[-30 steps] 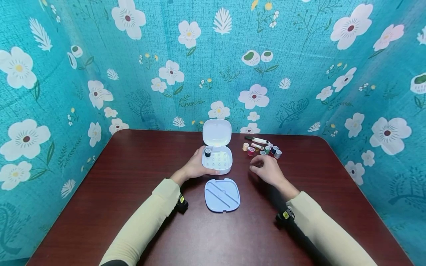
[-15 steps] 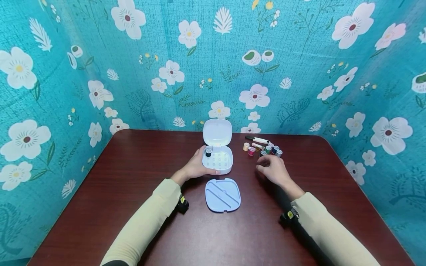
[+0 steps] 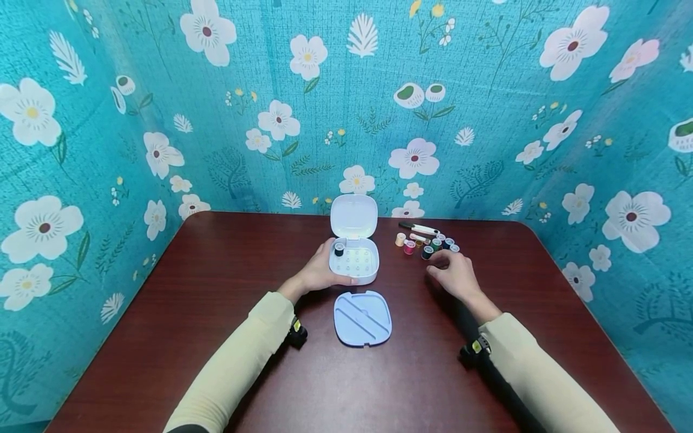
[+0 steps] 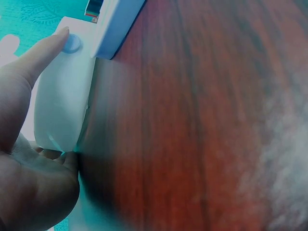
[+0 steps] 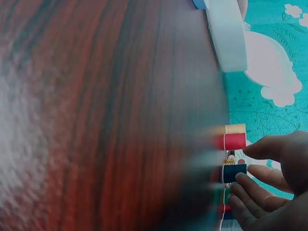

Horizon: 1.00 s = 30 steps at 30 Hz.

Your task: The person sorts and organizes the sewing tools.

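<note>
Blue plastic lies nearest me: a grooved tray (image 3: 348, 329), just below the frame's centre, perhaps set aside for access. Beyond it, near centre, my left hand (image 3: 318, 272) grips the open white box (image 3: 369, 279), thumb across its front, seemingly to steady it, with one black spool (image 3: 338, 249) at its upper left. Right of centre, my right hand (image 3: 456, 275) hangs with thumb and fingertips narrowly parted at a dark spool (image 5: 235, 173), contact unclear, while coloured spools (image 3: 409, 247) and a pen-like tool (image 3: 425, 229) sit behind, presumably for easy reach.
</note>
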{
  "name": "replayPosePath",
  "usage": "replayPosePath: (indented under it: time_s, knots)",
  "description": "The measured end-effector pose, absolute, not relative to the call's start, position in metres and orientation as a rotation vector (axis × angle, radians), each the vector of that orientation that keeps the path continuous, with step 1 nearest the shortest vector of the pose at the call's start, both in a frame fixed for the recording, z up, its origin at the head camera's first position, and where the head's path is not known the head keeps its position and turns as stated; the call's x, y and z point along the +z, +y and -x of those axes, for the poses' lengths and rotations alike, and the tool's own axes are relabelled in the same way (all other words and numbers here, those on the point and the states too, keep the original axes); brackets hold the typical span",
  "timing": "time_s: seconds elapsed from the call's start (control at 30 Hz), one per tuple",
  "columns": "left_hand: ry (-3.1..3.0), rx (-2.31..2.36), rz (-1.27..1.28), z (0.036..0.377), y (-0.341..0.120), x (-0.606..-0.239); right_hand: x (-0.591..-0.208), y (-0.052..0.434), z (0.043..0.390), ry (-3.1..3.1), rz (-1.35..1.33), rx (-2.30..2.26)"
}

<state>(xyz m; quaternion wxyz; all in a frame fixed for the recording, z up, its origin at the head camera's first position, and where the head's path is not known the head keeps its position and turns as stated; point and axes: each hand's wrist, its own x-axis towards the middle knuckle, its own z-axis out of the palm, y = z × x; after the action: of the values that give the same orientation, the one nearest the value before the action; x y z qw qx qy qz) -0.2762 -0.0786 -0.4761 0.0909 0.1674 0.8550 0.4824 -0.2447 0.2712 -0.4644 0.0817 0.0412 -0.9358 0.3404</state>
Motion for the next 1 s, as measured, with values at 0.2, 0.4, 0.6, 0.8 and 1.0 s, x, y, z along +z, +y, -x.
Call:
replayPosePath:
  time_s: [0.2, 0.4, 0.6, 0.8, 1.0]
  knots:
    - [2.544, 1.428, -0.497, 0.276, -0.078, -0.476, -0.466, 0.276, 0.249, -2.776, -0.068, 1.048]
    - [2.552, 1.417, -0.498, 0.277, -0.078, -0.476, -0.47, 0.278, 0.254, -2.736, -0.005, 1.071]
    - [2.556, 1.414, -0.494, 0.276, -0.078, -0.475, -0.473, 0.275, 0.259, -2.689, 0.082, 1.129]
    - [2.564, 1.404, -0.504, 0.275, -0.078, -0.474, -0.476, 0.272, 0.263, -2.649, 0.199, 1.253]
    - [2.568, 1.391, -0.495, 0.276, -0.078, -0.476, -0.478, 0.269, 0.268, -2.595, 0.306, 1.38]
